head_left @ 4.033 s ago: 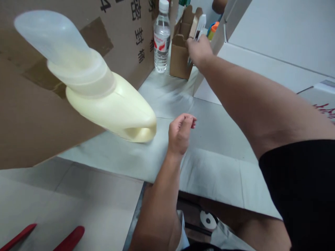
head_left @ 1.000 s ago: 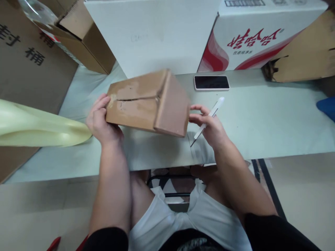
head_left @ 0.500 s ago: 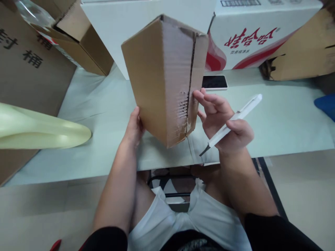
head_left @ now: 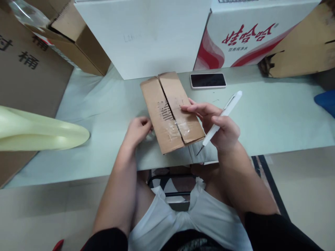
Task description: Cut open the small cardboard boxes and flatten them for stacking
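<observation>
A small brown cardboard box [head_left: 170,122] is tilted toward me over the table, its top seam facing up with perforations and bits of clear tape near it. My left hand [head_left: 138,130] is curled closed at the box's left edge, its fingertips partly hidden. On the other side, my right hand [head_left: 221,125] grips a white utility knife [head_left: 222,116] between thumb and palm, the thin blade pointing down toward me. The outstretched fingers of that hand rest on the box's top right flap.
A phone [head_left: 208,80] lies behind the box, before large white cartons [head_left: 157,38]. Brown cartons stand at the left [head_left: 26,80] and right [head_left: 300,45]. A pale yellow object [head_left: 44,129] juts in from the left, a blue one [head_left: 326,104] from the right.
The cardboard box has come down from upright to a lower tilt, its seamed face turned upward. Both hands stayed beside it, the right shifting slightly left with the knife.
</observation>
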Demonstrator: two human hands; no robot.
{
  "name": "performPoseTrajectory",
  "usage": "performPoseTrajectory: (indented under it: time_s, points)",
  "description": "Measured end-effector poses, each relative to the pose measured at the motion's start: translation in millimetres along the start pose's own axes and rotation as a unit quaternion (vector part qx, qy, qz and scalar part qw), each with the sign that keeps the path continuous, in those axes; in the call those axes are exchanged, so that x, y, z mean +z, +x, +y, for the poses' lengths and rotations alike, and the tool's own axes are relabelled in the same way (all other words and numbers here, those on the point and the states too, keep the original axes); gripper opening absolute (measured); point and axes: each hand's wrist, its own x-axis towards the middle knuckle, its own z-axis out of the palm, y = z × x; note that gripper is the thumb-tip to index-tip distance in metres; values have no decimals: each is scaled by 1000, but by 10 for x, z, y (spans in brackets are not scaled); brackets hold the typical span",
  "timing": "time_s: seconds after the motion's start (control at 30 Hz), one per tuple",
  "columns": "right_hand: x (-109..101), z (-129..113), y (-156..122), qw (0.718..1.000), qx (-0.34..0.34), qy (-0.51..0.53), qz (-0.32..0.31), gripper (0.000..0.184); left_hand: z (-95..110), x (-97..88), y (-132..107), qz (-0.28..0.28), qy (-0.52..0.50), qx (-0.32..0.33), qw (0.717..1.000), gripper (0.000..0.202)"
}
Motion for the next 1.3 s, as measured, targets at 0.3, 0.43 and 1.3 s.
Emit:
performPoseTrajectory:
  time_s: [0.3,0.43,1.3]
  points:
    - [41,-10,-14,1000,8,-9,18,34,152,186,-328,122,9,467,875,49]
    - [-7,-127,1,992,-51,-66,93,31,162,282,-502,80,71,492,864,47]
    - [410,-245,-262,953,-56,-277,108,8,142,521,-493,116,67,480,867,68]
